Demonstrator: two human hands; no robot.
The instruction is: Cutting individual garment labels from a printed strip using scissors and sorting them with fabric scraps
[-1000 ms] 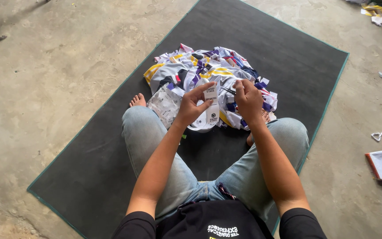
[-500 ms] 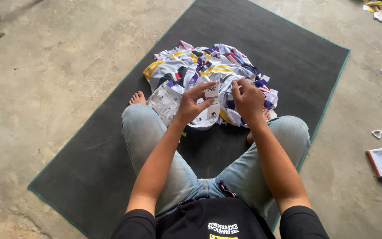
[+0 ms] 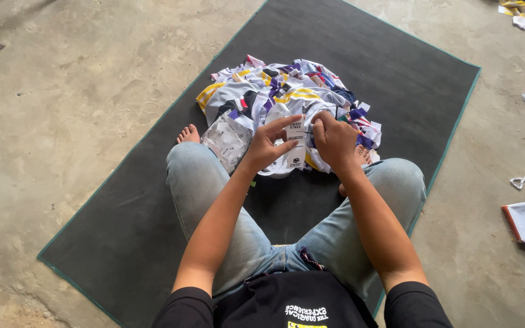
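The left hand [image 3: 270,146] is pinching a small white paper tag [image 3: 296,146] between thumb and fingers, while the right hand [image 3: 335,141], which has moved in closer over the last second, is closing around the tag's other edge. The tag is sitting between both hands, just in front of the heap of white, purple and yellow garments [image 3: 287,97] on the dark mat [image 3: 396,73], so the work on it is looking under way.

Black short-sleeved shirt [image 3: 287,304] with printed chest logo, light blue jeans [image 3: 214,194], apparently barefoot
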